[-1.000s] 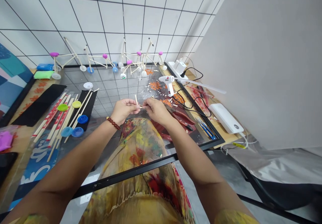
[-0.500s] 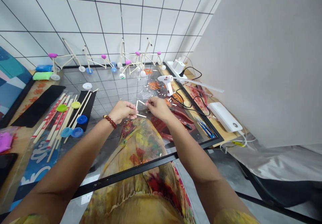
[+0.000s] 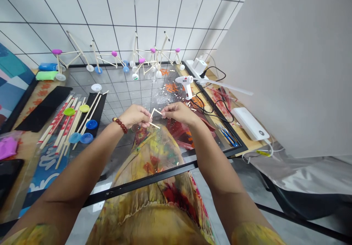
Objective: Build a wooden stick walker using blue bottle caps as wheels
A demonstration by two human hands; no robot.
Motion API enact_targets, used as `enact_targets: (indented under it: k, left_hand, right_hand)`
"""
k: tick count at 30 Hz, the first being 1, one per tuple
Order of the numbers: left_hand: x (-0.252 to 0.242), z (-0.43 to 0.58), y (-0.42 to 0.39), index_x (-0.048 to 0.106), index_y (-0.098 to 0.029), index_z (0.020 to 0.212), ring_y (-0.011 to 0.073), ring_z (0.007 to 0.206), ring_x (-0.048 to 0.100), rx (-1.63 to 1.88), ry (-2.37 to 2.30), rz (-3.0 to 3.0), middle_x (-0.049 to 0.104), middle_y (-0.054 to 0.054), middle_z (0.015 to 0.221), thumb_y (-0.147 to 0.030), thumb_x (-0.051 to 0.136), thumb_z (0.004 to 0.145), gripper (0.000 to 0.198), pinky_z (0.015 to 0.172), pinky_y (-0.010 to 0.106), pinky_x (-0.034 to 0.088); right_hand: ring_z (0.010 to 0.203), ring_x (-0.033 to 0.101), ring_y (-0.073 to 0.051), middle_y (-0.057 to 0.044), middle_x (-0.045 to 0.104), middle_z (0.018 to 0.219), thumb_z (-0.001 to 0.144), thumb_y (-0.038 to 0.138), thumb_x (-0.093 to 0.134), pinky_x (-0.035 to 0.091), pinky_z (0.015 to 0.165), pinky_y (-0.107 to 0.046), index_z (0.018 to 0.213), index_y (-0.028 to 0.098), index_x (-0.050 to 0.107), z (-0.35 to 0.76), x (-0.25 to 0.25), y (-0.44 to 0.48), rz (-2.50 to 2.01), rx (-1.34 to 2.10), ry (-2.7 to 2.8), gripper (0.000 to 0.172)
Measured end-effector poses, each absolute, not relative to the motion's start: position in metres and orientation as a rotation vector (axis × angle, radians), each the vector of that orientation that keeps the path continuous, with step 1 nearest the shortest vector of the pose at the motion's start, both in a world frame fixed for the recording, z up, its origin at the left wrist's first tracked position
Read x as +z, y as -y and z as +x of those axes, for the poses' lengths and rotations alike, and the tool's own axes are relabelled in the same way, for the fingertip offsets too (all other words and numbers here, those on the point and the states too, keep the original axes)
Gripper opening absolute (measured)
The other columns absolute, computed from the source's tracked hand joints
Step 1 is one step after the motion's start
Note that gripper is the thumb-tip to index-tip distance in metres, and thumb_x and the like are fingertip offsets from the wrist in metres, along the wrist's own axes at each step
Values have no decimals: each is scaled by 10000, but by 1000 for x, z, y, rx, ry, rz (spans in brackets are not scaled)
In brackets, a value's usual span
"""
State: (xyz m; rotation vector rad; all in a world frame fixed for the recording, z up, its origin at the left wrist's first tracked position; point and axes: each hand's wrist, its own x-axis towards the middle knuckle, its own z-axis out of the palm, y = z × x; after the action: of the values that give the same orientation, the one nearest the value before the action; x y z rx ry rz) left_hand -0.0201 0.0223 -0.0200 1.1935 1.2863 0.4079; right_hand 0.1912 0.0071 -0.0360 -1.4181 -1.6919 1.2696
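Three short sticks point(image 3: 154, 125) stand in a zigzag between your two hands. Your left hand point(image 3: 136, 116) pinches two, your right hand point(image 3: 176, 113) pinches the third's end; your fingers hide those ends, and you can't tell whether the upper tips touch. Beyond are five pink pieces point(image 3: 57, 51) on overlapping stick structures, one glue gun point(image 3: 187, 85) rightward, three blue dishes point(image 3: 86, 138) leftward. A black slab point(image 3: 10, 179) is cut off by the left edge.

On the shiny, see-through table with black frame point(image 3: 118, 80) rest 1 white plastic glue gun point(image 3: 187, 85), 1 round white cap point(image 3: 96, 87) and many tiny white scraps point(image 3: 164, 98).
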Motion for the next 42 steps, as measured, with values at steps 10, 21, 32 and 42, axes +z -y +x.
enact_targets:
  k: [10,21,32,42]
  left_hand:
    - [-23,-24,-25,693,-111,681,118,500,639,282,-1306,1320,673,24,531,-48,708,679,64,512,205,514]
    - [-7,-17,-10,614,-191,521,152,553,593,-14,-1576,2103,618,20,517,-447,622,787,370,533,249,373]
    - [-17,-19,-19,696,-197,679,142,585,599,146,-1582,2070,660,-3,571,-250,727,710,69,548,220,387]
    - [-20,-21,-20,649,-187,677,124,490,585,193,-1515,1929,638,-20,525,-222,701,717,75,514,209,416]
  right_hand:
    - [577,553,-103,1,705,665,709,200,619,420,592,-204,730,143,742,188,-35,-6,-1501,1214,1811,137]
    - [677,612,-148,-34,744,753,789,200,629,350,601,-236,780,187,772,178,-29,4,-1765,466,2250,144]
    - [670,604,-155,-45,737,735,777,159,619,354,636,-249,763,192,764,170,-33,7,-1600,478,2317,149]
    - [631,586,-146,-44,721,691,752,150,621,347,618,-244,751,171,769,163,-34,7,-1624,548,2259,150]
